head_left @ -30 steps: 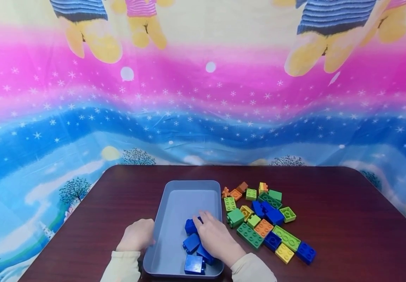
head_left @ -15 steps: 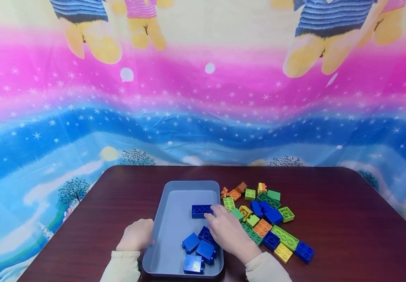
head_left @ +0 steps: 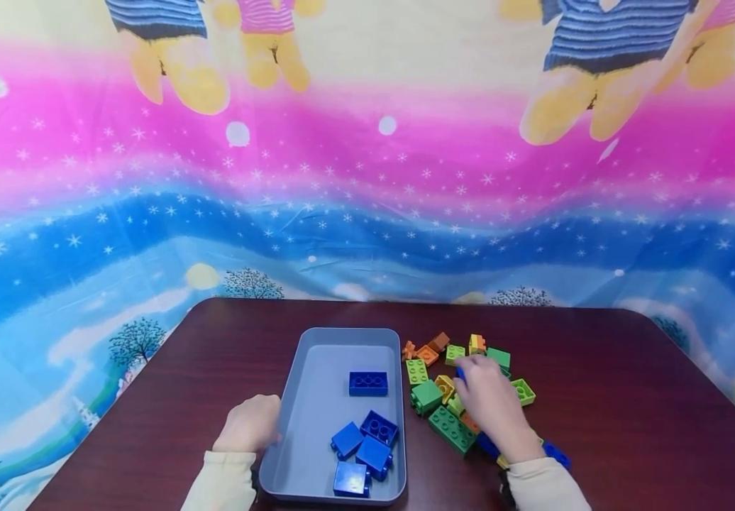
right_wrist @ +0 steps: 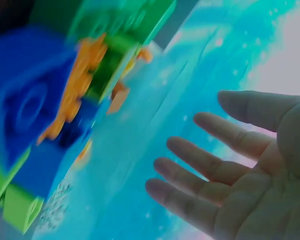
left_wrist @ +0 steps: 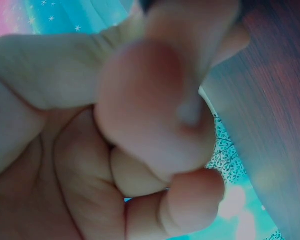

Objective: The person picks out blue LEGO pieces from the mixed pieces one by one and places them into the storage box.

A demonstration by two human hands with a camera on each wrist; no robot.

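My right hand [head_left: 492,397] hovers over the pile of toy building bricks, its fingertips by a blue brick [head_left: 461,372] that it partly covers. In the right wrist view the fingers are spread, hold nothing, and lie beside a blue brick [right_wrist: 30,100]. My left hand [head_left: 249,424] stays at the left wall of a grey tray [head_left: 291,397], fingers curled; in the left wrist view nothing shows in its grasp. Inside the tray, a long dark blue brick [head_left: 368,384] lies apart from several other blue bricks [head_left: 375,456] near the front.
Green, orange, yellow and blue bricks lie loose right of the tray, among them a large green brick [head_left: 452,429] and a lime one [head_left: 416,371]. The dark wooden table [head_left: 648,411] ends before a printed cloth backdrop [head_left: 367,177].
My right hand has left the long blue brick in the tray and moved right, over the pile. That brick now lies squarer in the tray. The left hand has stayed in place.
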